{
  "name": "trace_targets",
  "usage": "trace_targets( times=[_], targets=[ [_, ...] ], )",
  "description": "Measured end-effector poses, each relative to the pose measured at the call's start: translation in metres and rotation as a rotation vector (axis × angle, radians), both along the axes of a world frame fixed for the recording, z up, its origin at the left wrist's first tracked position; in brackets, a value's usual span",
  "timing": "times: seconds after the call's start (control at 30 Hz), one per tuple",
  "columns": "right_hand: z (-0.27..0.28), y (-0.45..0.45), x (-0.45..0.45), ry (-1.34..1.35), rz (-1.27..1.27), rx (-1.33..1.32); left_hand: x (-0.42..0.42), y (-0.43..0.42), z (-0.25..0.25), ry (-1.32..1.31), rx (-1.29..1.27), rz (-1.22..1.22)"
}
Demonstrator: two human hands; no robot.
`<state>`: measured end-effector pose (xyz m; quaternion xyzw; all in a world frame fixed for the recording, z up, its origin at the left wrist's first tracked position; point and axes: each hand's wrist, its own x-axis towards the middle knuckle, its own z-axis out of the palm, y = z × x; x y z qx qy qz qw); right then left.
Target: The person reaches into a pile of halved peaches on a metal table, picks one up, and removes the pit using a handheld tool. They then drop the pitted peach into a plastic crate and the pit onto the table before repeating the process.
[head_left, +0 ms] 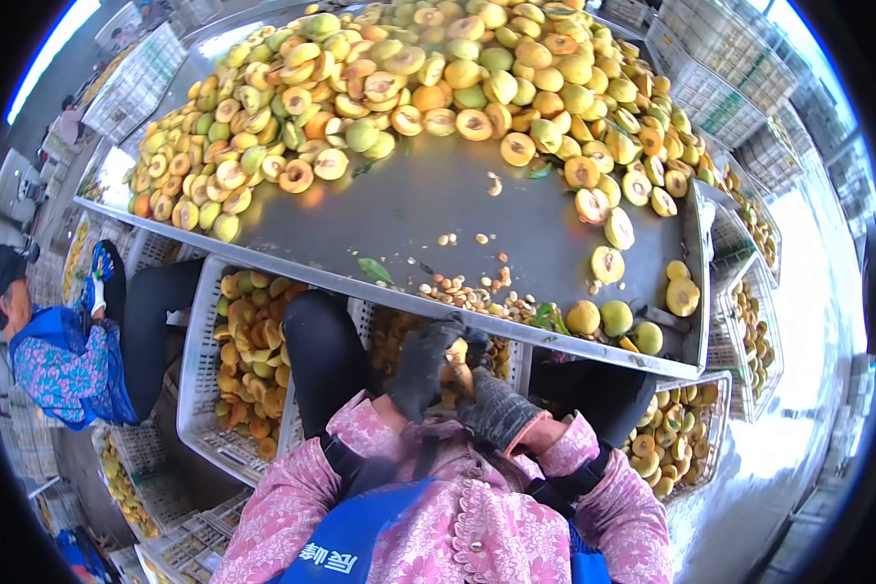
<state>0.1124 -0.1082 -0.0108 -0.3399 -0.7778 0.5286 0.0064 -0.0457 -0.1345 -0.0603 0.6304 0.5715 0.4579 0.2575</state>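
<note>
My left hand (419, 368), in a dark glove, is closed in front of my waist, just below the tray's front edge. Beside it my right hand (501, 407), in a grey knit glove, is also closed, its fingers reaching toward the left. Between the two lies a tan-orange piece of peach (457, 362), partly covered by the gloves; the left fingers wrap around it. What the right fingers grip is hidden. Under my hands, a crate of peach halves (389, 336) shows between my knees.
A metal tray (360, 229) carries a large heap of halved and whole peaches (399, 88). Loose pits (467, 292) and leaves lie near its front edge. Crates of peach halves stand at left (248, 365) and right (672, 438). Another person (58, 341) sits at far left.
</note>
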Motion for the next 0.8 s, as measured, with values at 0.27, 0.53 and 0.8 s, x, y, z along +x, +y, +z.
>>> trace_targets(
  times=[0.27,0.53,0.8],
  targets=[
    [-0.015,-0.005,0.000,0.203,-0.097,-0.610,0.011,0.003,0.025,-1.356,-0.516,0.083],
    [0.002,-0.002,0.002,0.217,-0.214,-0.727,0.007,-0.003,-0.030,-0.619,-0.251,0.136],
    [-0.019,-0.010,0.002,-0.015,-0.075,0.029,0.012,-0.007,-0.027,-0.553,-0.154,0.149]
  ],
)
